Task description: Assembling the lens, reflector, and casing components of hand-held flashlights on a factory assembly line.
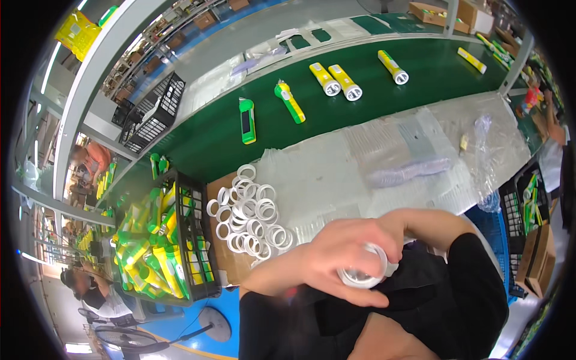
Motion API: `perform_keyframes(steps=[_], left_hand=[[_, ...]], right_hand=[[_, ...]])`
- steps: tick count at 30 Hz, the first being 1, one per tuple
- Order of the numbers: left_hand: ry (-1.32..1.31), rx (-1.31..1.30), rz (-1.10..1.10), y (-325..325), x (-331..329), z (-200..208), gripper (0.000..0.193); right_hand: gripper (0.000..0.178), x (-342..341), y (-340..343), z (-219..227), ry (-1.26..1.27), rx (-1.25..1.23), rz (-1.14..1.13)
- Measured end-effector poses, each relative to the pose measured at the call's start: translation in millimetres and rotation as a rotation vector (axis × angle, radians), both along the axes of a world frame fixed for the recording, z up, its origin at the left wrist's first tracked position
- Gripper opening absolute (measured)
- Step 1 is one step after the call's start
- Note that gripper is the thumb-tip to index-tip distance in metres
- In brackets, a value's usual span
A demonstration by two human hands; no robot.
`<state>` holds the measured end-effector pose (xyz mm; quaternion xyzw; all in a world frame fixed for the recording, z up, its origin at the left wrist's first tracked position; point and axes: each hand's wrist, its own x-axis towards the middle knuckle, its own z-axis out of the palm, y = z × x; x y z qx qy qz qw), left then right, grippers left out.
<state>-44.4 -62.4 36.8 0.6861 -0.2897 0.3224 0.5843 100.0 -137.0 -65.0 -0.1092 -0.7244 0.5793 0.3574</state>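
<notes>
My left hand (333,258) and my right hand (390,231) are together close in front of my body. Between them is a round piece with a white rim and a clear, shiny face (362,275), which looks like a flashlight head. My left fingers and thumb curve round its side. My right fingers close on it from the far side, partly hidden behind the left hand. Left of my hands, a pile of white plastic rings (246,210) lies on brown cardboard (217,246).
A black crate (195,240) of green and yellow flashlights stands at left. Across the green belt (210,150) lie several flashlights (325,79). Plastic-covered sheeting (324,180) spreads over the bench before me. A cardboard box (536,258) is at right, a fan (126,337) at lower left.
</notes>
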Motion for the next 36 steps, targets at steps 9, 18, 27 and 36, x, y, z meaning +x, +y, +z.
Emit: perform_keyframes(steps=[9,18,27,36], left_hand=[[0.294,0.317,1.539,239.3,22.5,-49.8,0.017],[0.663,0.848,1.512,331.5,92.6,-143.7,0.041],[0.622,0.038,1.047,279.6,94.6,-93.4,0.068],[1.217,-0.535,0.164,111.8,57.4,-84.1,0.074]], right_hand=[[0.051,116.9,242.3,-21.7,-0.373,-0.251,-1.362],[0.06,130.4,360.8,-30.4,-1.093,-0.328,-1.442],[0.051,125.9,196.2,33.7,-0.525,-0.132,-1.071],[0.062,75.9,46.4,48.1,-0.952,0.158,-1.056]])
